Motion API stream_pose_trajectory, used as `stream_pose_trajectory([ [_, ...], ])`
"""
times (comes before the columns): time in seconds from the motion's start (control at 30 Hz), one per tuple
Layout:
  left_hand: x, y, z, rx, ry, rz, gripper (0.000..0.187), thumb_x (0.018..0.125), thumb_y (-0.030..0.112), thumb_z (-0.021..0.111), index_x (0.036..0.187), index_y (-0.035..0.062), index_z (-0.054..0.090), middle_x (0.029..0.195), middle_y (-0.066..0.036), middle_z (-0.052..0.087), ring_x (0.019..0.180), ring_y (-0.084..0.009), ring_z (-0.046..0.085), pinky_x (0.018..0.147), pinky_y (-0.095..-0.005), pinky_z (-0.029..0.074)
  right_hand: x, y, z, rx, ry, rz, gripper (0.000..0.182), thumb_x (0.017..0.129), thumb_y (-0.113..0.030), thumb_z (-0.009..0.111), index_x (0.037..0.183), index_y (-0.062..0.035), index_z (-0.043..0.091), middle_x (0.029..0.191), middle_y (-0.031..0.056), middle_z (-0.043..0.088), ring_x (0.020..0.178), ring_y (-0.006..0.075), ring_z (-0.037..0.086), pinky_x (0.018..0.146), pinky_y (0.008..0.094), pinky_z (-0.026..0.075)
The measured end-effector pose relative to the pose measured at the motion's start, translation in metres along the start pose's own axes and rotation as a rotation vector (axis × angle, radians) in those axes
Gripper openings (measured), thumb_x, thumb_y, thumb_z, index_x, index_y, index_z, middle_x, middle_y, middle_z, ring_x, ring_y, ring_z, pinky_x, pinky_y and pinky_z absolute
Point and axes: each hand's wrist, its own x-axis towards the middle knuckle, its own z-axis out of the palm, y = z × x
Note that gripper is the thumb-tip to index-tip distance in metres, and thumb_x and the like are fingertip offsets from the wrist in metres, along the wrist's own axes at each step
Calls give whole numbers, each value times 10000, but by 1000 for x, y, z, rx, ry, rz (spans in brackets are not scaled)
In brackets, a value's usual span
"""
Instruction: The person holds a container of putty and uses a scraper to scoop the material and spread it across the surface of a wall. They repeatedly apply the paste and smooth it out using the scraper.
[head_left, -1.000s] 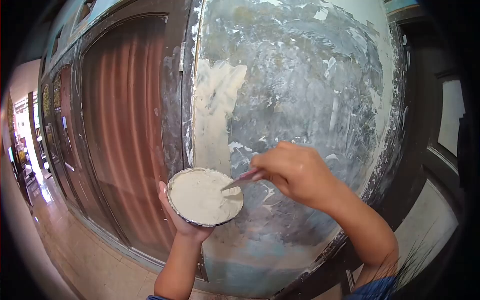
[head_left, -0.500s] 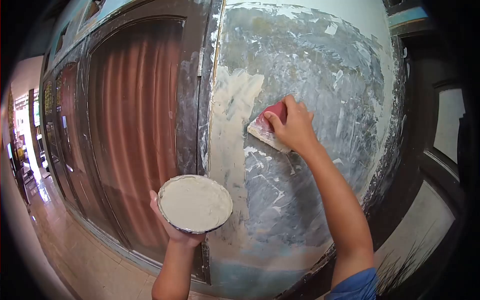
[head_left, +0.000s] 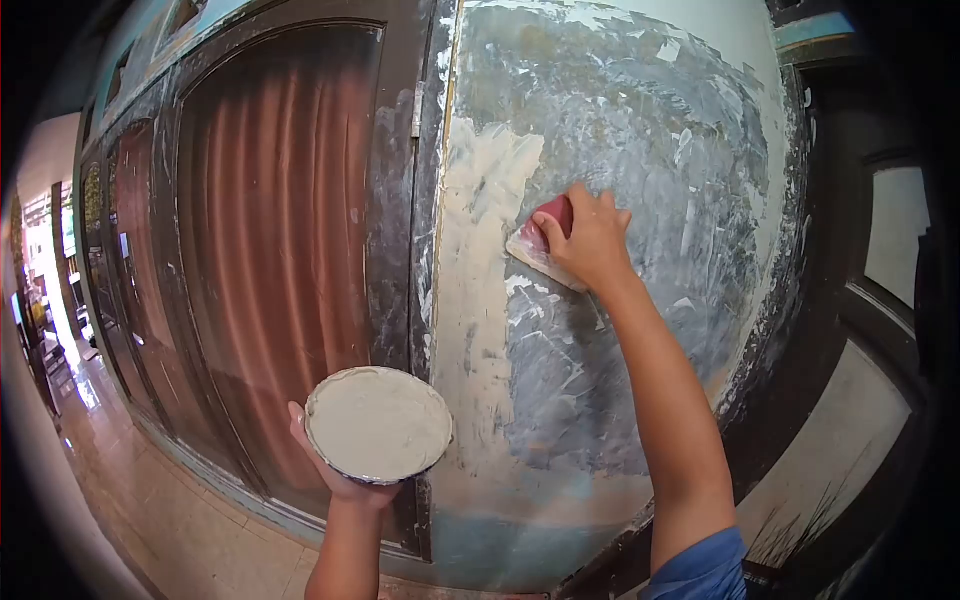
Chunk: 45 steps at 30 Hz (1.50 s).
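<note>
My right hand (head_left: 594, 240) grips a red scraper (head_left: 535, 238), its wide lower edge coated with pale paste and lying against the grey wall (head_left: 640, 330). To the left of the scraper runs a strip of cream paste (head_left: 480, 210) spread down the wall beside the door frame. My left hand (head_left: 335, 470) holds up a round bowl (head_left: 380, 478) from below, its thumb at the left side and most fingers hidden under it. Pale, thick paste (head_left: 378, 425) fills the bowl nearly to the rim.
A brown-framed glass door (head_left: 395, 230) with a reddish curtain (head_left: 285, 220) behind it stands at the left. Tiled floor (head_left: 190, 500) runs along its base. Another dark door frame (head_left: 845, 290) with pale panels is at the right.
The camera view has shifted a little, so the wall and door sit further right. The bowl appears slightly lower and further left. Both hands keep their holds.
</note>
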Motion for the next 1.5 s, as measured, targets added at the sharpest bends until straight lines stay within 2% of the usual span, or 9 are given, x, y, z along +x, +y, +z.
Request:
stream_pose_trajectory([
  [0.27,0,19,-15,67,7,74,834,922,831,384,1336,148,625,1360,-93,621,1215,-346,613,995,-545,537,1,5,2,51,79,64,400,927,-429,712,1040,-53,631,983,152,707,989,366,574,865,524,368],
  [0.43,9,31,-9,-13,83,103,905,891,867,377,1407,146,560,1398,-151,580,1217,-447,591,936,-693,522,2,7,10,-54,110,-62,407,930,-433,715,1037,-50,631,956,144,696,963,364,577,863,521,368],
  [0.57,13,38,-21,63,-6,88,958,868,892,368,1439,138,521,1415,-199,552,1198,-516,579,886,-759,508,5,6,13,49,167,91,398,930,-433,718,1029,-57,635,966,139,692,967,363,568,856,522,366],
  [0.73,9,37,-12,59,-9,68,892,954,816,270,1363,99,608,1354,-127,636,1211,-346,627,996,-538,539,-1,5,19,-59,121,-62,410,939,-444,707,1055,-59,629,978,165,685,975,365,573,857,529,372],
  [0.97,19,32,-13,90,-3,83,874,970,795,262,1364,95,607,1357,-129,635,1210,-347,628,1002,-522,539,7,8,-10,187,247,61,280,954,-333,712,1070,-93,626,969,136,690,955,341,552,868,498,353],
  [1.03,28,28,-26,84,-81,4,923,884,875,372,1416,142,555,1457,-167,534,1229,-485,581,914,-723,518,-4,-8,-28,165,198,-86,218,930,-267,718,1054,-109,635,976,93,696,948,329,551,869,482,352],
  [1.07,27,25,-24,81,-80,-2,923,884,875,372,1416,142,555,1457,-167,534,1229,-485,581,914,-723,518,-10,-19,-37,149,149,-233,172,906,-200,724,1038,-124,644,982,51,702,941,317,550,870,466,350],
  [1.23,22,13,1,58,-113,-18,848,970,786,277,1385,115,589,1368,-131,628,1214,-337,629,1008,-519,536,-57,-70,-66,137,144,-217,177,907,-206,725,1039,-121,643,984,54,700,943,318,550,870,467,351],
  [1.5,24,8,0,72,-164,-41,841,970,786,294,1384,115,590,1373,-127,626,1222,-338,623,1011,-510,526,-97,-82,-89,129,142,-193,188,908,-217,727,1041,-115,642,989,59,696,945,319,552,870,467,354],
])
